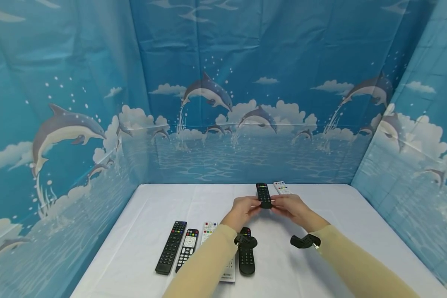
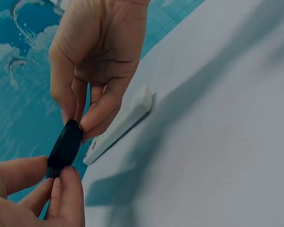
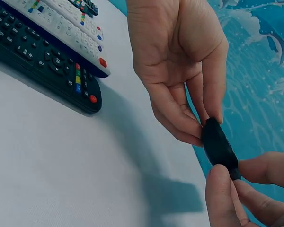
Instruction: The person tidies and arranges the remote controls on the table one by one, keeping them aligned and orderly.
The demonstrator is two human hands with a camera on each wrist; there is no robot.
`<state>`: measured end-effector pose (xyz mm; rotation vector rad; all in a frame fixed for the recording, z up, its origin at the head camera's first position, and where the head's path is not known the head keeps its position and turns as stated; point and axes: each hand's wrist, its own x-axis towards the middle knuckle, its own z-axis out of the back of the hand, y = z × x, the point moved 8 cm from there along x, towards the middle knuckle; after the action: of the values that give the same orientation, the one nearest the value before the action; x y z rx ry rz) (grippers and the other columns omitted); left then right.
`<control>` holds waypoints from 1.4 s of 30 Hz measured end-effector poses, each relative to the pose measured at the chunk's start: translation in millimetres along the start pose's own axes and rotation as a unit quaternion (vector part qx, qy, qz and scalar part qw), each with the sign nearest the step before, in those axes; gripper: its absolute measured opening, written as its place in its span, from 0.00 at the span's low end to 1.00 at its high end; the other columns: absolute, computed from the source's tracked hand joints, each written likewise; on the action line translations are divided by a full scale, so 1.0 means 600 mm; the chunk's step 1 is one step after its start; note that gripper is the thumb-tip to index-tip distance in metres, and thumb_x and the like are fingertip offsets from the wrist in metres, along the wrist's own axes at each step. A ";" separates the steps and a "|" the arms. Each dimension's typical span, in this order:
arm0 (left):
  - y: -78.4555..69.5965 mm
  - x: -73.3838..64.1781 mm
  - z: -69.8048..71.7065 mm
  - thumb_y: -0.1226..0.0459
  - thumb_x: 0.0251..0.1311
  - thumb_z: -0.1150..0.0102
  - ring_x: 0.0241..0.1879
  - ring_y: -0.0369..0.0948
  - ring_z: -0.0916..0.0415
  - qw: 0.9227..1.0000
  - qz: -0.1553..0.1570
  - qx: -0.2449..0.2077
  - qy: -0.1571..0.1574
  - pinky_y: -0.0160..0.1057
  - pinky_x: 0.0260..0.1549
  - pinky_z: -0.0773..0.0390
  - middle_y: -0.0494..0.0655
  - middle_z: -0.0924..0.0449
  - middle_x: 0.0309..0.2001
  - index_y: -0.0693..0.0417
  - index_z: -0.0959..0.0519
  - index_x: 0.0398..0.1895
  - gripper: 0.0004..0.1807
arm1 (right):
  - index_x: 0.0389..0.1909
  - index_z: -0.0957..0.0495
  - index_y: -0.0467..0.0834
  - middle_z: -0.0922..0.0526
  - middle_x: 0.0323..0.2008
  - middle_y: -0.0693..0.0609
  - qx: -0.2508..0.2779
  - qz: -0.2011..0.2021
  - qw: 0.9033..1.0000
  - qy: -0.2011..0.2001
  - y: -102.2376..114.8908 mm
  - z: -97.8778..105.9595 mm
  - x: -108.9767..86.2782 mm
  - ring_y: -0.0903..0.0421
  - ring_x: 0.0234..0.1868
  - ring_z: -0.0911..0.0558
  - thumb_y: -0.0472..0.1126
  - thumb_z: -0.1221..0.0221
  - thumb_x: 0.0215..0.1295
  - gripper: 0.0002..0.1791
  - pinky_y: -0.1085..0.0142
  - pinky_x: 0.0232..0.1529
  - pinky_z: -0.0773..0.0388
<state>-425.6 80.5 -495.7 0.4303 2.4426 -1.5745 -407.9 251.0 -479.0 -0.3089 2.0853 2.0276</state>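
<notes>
A small black remote control (image 1: 263,194) is held just above the white tabletop, near its far edge. My left hand (image 1: 243,210) pinches its left side between thumb and fingers. On the opposite side, my right hand (image 1: 293,210) pinches it the same way. Both wrist views show the end of the black remote (image 2: 66,146) (image 3: 218,144) edge-on, with fingertips on either side. A white remote (image 1: 282,187) lies on the table just beyond the right hand; in the left wrist view this white remote (image 2: 120,125) is partly covered by fingers.
Several remotes lie in a row left of centre: a long black one (image 1: 171,247), a black one with white buttons (image 1: 187,249), a white one (image 1: 229,271) partly under the left sleeve, and another black one (image 1: 247,261). A dolphin-print curtain (image 1: 223,153) borders the table (image 1: 283,277).
</notes>
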 end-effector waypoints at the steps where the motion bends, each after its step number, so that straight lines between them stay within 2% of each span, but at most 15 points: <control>1: -0.002 -0.004 -0.001 0.83 0.54 0.36 0.49 0.51 0.18 1.000 -0.003 0.002 0.000 0.45 0.50 0.17 0.62 0.18 0.50 0.72 0.18 0.51 0.19 | 0.68 0.32 0.30 0.26 0.61 0.29 -0.004 0.001 1.000 0.003 0.003 -0.001 -0.004 0.54 0.40 0.14 0.30 0.43 0.71 0.26 0.59 0.51 0.17; 7: -0.017 -0.045 -0.007 0.82 0.54 0.36 0.47 0.49 0.16 1.000 -0.023 0.016 -0.001 0.42 0.46 0.16 0.60 0.17 0.47 0.71 0.17 0.48 0.16 | 0.70 0.35 0.30 0.30 0.64 0.27 -0.029 0.007 0.999 0.021 0.018 -0.008 -0.035 0.54 0.41 0.14 0.29 0.44 0.70 0.28 0.59 0.50 0.17; 14: -0.023 -0.108 -0.004 0.80 0.55 0.35 0.44 0.46 0.15 0.999 -0.033 0.030 0.003 0.41 0.45 0.16 0.56 0.16 0.43 0.68 0.17 0.48 0.15 | 0.70 0.35 0.31 0.22 0.57 0.32 -0.046 0.012 0.998 0.029 0.024 -0.014 -0.082 0.51 0.41 0.13 0.30 0.42 0.68 0.29 0.61 0.45 0.15; 20: -0.019 -0.149 0.003 0.79 0.55 0.35 0.42 0.45 0.14 0.998 -0.045 0.044 0.004 0.40 0.44 0.15 0.55 0.15 0.41 0.66 0.17 0.48 0.16 | 0.70 0.35 0.33 0.18 0.50 0.36 -0.055 0.011 0.998 0.032 0.018 -0.021 -0.118 0.49 0.41 0.13 0.31 0.41 0.68 0.30 0.58 0.46 0.15; 24: -0.015 -0.173 0.007 0.79 0.55 0.35 0.42 0.45 0.14 0.998 -0.051 0.041 0.011 0.40 0.44 0.16 0.55 0.15 0.41 0.66 0.17 0.50 0.17 | 0.69 0.33 0.34 0.18 0.50 0.37 -0.059 0.018 0.998 0.029 0.015 -0.024 -0.139 0.48 0.42 0.13 0.31 0.40 0.67 0.30 0.57 0.48 0.16; 31: 0.010 -0.211 0.019 0.79 0.55 0.36 0.40 0.45 0.14 0.996 -0.067 0.051 0.006 0.40 0.43 0.15 0.55 0.16 0.40 0.66 0.17 0.50 0.17 | 0.67 0.32 0.33 0.16 0.46 0.39 -0.086 0.015 0.996 0.017 -0.005 -0.032 -0.174 0.48 0.41 0.13 0.32 0.38 0.61 0.32 0.59 0.45 0.15; 37: 0.039 -0.236 0.031 0.79 0.55 0.36 0.40 0.45 0.15 0.995 -0.052 0.086 0.006 0.40 0.41 0.15 0.54 0.18 0.40 0.67 0.18 0.49 0.17 | 0.66 0.30 0.33 0.14 0.42 0.41 -0.101 -0.007 0.995 0.017 -0.037 -0.034 -0.197 0.48 0.40 0.14 0.32 0.37 0.58 0.32 0.58 0.43 0.14; 42: 0.051 -0.251 0.038 0.80 0.54 0.37 0.41 0.45 0.14 0.992 -0.041 0.117 0.017 0.39 0.41 0.15 0.54 0.17 0.40 0.70 0.19 0.48 0.16 | 0.66 0.31 0.29 0.15 0.43 0.41 -0.093 -0.025 0.994 0.042 -0.064 -0.039 -0.211 0.49 0.40 0.14 0.32 0.37 0.58 0.32 0.58 0.43 0.15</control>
<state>-273.3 51.4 -482.5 0.4013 2.3362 -1.9122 -276.0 226.7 -477.3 -0.4802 1.9151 2.2190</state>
